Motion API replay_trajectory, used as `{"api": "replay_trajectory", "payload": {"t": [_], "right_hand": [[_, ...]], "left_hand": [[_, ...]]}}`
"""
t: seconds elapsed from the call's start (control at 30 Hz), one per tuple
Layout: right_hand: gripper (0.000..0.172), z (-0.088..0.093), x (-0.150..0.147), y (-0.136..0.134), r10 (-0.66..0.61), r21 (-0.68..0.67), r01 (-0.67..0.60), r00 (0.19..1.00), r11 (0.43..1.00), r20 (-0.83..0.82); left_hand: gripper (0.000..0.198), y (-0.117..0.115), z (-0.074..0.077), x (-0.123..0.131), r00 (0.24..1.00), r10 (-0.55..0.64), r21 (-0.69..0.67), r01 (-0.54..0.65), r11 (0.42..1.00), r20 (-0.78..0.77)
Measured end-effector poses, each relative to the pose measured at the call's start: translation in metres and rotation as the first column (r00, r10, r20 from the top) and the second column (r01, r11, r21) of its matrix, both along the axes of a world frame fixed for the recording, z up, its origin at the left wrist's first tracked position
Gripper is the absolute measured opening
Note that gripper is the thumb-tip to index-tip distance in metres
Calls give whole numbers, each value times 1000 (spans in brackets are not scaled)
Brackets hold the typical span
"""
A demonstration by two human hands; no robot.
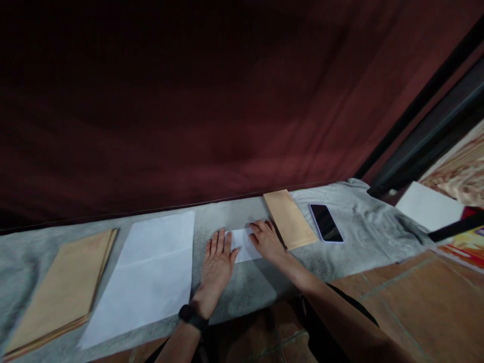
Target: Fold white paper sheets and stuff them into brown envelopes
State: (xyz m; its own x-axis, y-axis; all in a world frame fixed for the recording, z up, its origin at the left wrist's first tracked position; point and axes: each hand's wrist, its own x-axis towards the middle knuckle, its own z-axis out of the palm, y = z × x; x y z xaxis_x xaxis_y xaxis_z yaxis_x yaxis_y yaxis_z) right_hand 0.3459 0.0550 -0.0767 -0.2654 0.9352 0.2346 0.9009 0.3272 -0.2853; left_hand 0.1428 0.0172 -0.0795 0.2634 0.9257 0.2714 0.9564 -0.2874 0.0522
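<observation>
A small folded white paper [244, 244] lies on the grey cloth [363, 222] in front of me. My left hand [217, 262] rests flat on the paper's left end, fingers stretched out, a black watch on the wrist. My right hand [265, 239] presses down on the paper's right end with fingers bent onto it. A brown envelope [290, 219] lies just right of my right hand, touching it or nearly so.
A stack of white sheets [149, 269] lies left of my hands, and a stack of brown envelopes [62, 290] further left. A black phone [326, 222] lies right of the single envelope. A dark red curtain [189, 111] hangs behind. Tiled floor [416, 297] at right.
</observation>
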Motion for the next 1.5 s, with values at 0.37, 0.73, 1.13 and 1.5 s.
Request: {"api": "replay_trajectory", "payload": {"t": [0.37,0.73,1.13,1.5], "right_hand": [[48,-8,-29,-32,186,30,-185,982,982,-39],[57,-17,0,-33,106,171,-124,988,977,115],[62,-4,5,-46,266,55,-275,955,960,128],[53,-6,3,-49,236,96,-247,965,964,111]], "left_hand": [[57,-14,-19,21,994,-88,-24,89,996,64],[58,-14,-15,14,994,76,-39,-74,997,82],[41,-7,0,-1,976,25,-28,-20,999,215],[41,-13,11,10,987,30,11,-32,999,160]]}}
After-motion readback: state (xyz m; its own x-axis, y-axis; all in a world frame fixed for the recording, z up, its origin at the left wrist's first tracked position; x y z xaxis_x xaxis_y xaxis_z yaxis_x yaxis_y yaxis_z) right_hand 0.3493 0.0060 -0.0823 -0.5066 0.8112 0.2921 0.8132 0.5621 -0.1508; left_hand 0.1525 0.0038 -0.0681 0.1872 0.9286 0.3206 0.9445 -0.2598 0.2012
